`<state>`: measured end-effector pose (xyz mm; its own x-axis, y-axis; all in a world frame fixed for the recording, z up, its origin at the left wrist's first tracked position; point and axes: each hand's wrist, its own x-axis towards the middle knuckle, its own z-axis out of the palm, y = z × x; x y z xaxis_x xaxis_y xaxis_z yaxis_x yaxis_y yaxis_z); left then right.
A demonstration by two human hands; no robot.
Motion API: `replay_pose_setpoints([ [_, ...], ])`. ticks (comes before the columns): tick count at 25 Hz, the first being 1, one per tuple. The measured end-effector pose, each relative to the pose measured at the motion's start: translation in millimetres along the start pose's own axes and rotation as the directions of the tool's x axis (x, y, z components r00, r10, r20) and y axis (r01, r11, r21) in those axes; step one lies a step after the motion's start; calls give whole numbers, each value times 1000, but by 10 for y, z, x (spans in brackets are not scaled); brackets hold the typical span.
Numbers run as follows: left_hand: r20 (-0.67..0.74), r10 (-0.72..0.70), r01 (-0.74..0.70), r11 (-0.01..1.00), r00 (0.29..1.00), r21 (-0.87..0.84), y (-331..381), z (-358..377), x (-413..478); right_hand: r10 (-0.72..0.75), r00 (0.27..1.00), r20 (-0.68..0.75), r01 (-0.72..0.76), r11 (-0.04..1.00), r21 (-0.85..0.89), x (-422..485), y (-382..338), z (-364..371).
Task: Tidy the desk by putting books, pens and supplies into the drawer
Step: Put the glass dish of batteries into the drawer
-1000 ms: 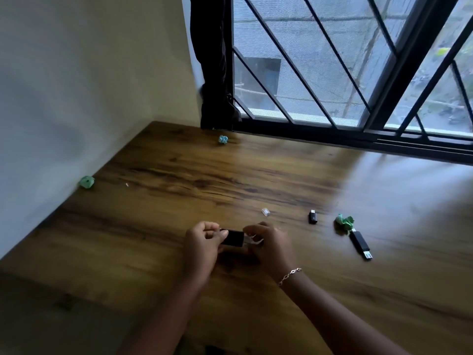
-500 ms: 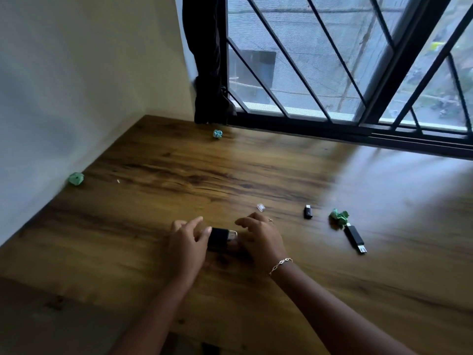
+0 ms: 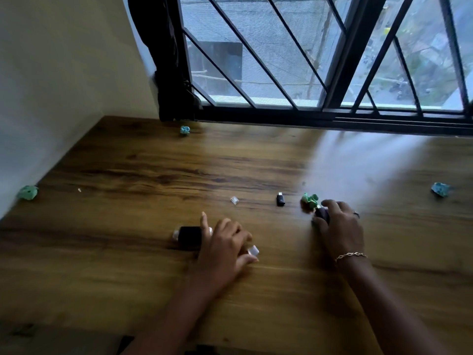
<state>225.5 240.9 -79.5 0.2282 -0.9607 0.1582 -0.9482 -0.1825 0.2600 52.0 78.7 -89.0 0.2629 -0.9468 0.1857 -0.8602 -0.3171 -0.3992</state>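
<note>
A small black device (image 3: pixel 188 237) with clear ends lies on the wooden desk (image 3: pixel 143 175). My left hand (image 3: pixel 225 244) rests just to its right, fingers spread, with a clear plastic cap (image 3: pixel 253 251) at its fingertips. My right hand (image 3: pixel 341 224) is farther right, its fingers curled around a black USB stick (image 3: pixel 322 213) that is mostly hidden under them. A green crumpled paper (image 3: pixel 310 199) touches the stick's far end. A small black adapter (image 3: pixel 280 199) and another clear cap (image 3: pixel 234 200) lie between the hands, farther back.
Crumpled green-blue paper balls sit at the left wall (image 3: pixel 27 192), at the back by the window frame (image 3: pixel 185 130) and at the far right (image 3: pixel 440 189). A barred window (image 3: pixel 320 73) runs along the desk's back edge. A wall borders the left side.
Both hands held the black device together; now it lies on the desk beside my left hand. My right hand has moved right and closed on the USB stick.
</note>
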Motion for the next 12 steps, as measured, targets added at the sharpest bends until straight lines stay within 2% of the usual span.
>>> replay_pose_setpoints([
  [2, 57, -49, 46, 998, 997, 45, 80, 27, 18, -23, 1000, -12, 23, 1000, -10, -21, 9, 29],
  [6, -11, -52, 52, 999, 999, -4, 120, 60, -2, 4, 1000, 30, -5, 1000, 25, -55, 19, -25],
  [8, -96, -26, 14, 991, 995, -130, 84, 94, 6, -10, 999, 51, 3, 990, 140, -159, -27, -114],
  [9, -123, -65, 25, 954, 990, -300, 91, 49, 1, -52, 997, 55, 40, 978, 204, -232, -68, -166],
  [10, -119, -147, 70, 865, 982, -497, 97, -7, -12, -105, 992, 66, 84, 960, 266, -316, -135, -222],
  [11, -38, -228, 142, 718, 973, -681, 106, -76, -22, -157, 983, 98, 114, 932, 343, -410, -214, -283],
  [12, 76, -268, 212, 528, 960, -822, 116, -149, -29, -200, 969, 146, 117, 890, 441, -496, -299, -341],
])
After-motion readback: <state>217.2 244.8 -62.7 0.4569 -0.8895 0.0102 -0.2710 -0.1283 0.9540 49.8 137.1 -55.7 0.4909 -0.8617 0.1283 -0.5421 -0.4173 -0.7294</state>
